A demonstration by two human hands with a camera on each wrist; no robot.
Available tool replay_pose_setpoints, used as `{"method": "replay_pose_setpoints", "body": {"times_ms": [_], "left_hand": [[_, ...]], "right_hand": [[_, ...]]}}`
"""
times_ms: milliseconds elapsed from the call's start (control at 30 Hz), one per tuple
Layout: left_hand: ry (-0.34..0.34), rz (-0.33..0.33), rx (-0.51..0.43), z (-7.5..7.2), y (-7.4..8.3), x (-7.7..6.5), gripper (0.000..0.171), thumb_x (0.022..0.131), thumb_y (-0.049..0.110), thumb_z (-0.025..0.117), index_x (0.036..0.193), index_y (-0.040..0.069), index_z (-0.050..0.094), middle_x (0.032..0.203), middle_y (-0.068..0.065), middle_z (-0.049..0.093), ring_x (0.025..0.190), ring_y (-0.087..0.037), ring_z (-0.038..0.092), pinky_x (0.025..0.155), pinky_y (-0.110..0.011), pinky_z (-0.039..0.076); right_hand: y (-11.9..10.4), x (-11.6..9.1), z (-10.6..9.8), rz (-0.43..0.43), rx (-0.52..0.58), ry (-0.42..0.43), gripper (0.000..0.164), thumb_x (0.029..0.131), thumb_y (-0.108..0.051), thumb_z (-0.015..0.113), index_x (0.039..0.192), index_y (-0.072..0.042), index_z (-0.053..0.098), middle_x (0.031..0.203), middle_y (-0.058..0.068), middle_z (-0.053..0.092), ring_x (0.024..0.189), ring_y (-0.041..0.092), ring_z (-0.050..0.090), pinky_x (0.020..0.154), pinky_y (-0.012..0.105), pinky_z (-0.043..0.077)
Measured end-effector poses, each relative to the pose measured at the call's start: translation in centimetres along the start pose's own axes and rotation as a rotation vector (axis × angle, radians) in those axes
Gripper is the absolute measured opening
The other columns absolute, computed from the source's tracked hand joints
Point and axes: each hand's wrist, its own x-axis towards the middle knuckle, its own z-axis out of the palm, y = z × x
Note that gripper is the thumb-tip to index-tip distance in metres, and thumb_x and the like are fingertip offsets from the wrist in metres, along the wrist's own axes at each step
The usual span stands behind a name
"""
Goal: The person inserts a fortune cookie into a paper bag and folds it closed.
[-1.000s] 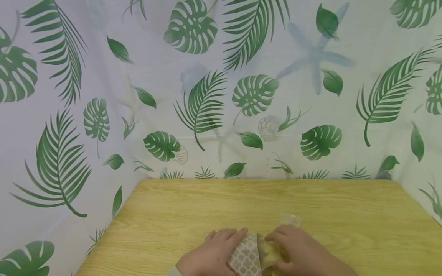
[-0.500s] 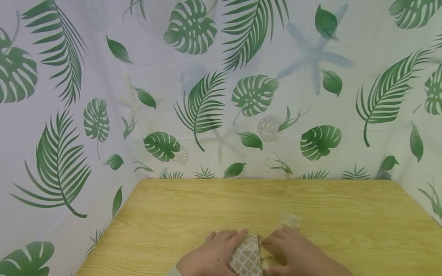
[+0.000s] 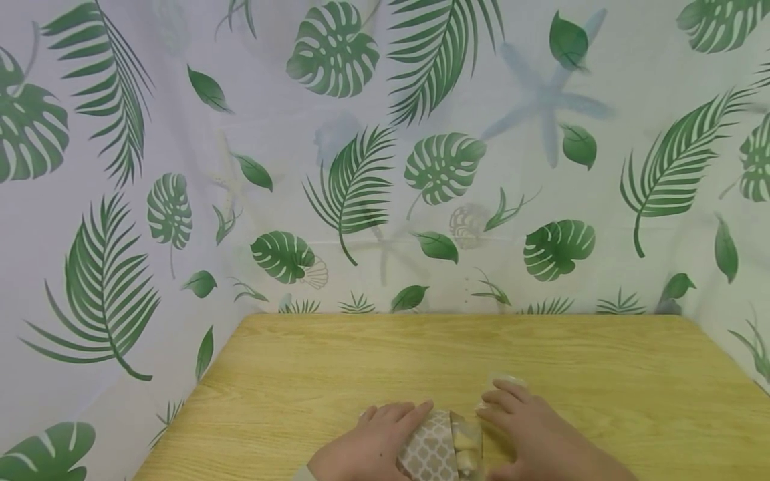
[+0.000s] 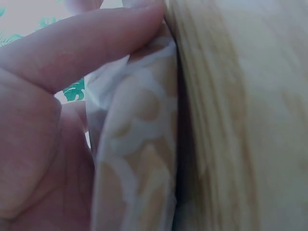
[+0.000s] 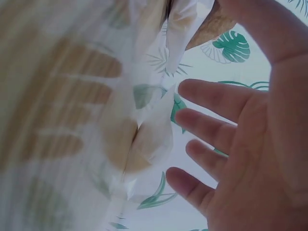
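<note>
My left hand (image 3: 367,447) grips a beige box (image 3: 430,444) with a white lattice pattern, lying on the table. In the left wrist view a finger (image 4: 96,43) reaches across the box's side (image 4: 139,125). At its right end, pale cream-coloured pieces (image 3: 466,447) in clear film show in the opening; their kind is unclear. My right hand (image 3: 535,427) stands just right of that end, fingers spread and relaxed, holding nothing. Beyond its fingertips lies a small clear plastic packet (image 3: 510,381), partly hidden in the head view. The right wrist view shows this packet (image 5: 154,144) with something pale inside.
The glossy wood-grain table (image 3: 337,361) extends behind and to both sides of the hands. White cloth (image 3: 385,200) printed with green leaves hangs along its back and sides.
My right hand has drawn back to the right from the box's end, its fingers loosening. More of the cream-coloured pieces show at the opening. The left hand and the box have hardly moved.
</note>
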Motion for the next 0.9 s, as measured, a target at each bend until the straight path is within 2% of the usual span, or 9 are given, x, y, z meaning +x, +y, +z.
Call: {"method": "replay_pose_setpoints", "body": {"times_ms": [133, 600, 900], "left_hand": [[0.0, -0.012, -0.002, -0.1, 0.21, -0.09, 0.111, 0.076, 0.072, 0.074, 0.163, 0.031, 0.018, 0.156, 0.003, 0.037, 0.144, -0.019, 0.033, 0.114, -0.06, 0.027], [0.0, -0.014, -0.001, -0.12, 0.32, -0.1, 0.111, 0.076, 0.071, 0.075, 0.163, 0.031, 0.019, 0.156, 0.002, 0.037, 0.144, -0.02, 0.033, 0.114, -0.062, 0.027], [0.0, -0.011, -0.006, 0.02, 0.22, 0.0, 0.111, 0.076, 0.073, 0.074, 0.163, 0.031, 0.019, 0.157, 0.003, 0.037, 0.144, -0.02, 0.032, 0.114, -0.062, 0.026]], "right_hand": [[0.01, 0.06, 0.26, 0.005, 0.023, -0.023, 0.09, 0.075, -0.078, 0.068, 0.136, -0.012, 0.064, 0.146, 0.012, 0.051, 0.144, 0.043, 0.029, 0.106, 0.067, 0.035], [0.2, -0.09, 0.76, 0.001, 0.016, -0.028, 0.097, 0.073, -0.086, 0.059, 0.135, -0.013, 0.064, 0.148, 0.012, 0.05, 0.145, 0.044, 0.028, 0.101, 0.072, 0.036], [-0.56, -0.03, 0.43, 0.091, 0.062, -0.062, 0.099, 0.072, -0.083, 0.064, 0.139, -0.011, 0.062, 0.153, 0.015, 0.044, 0.147, 0.044, 0.024, 0.106, 0.073, 0.028]]}}
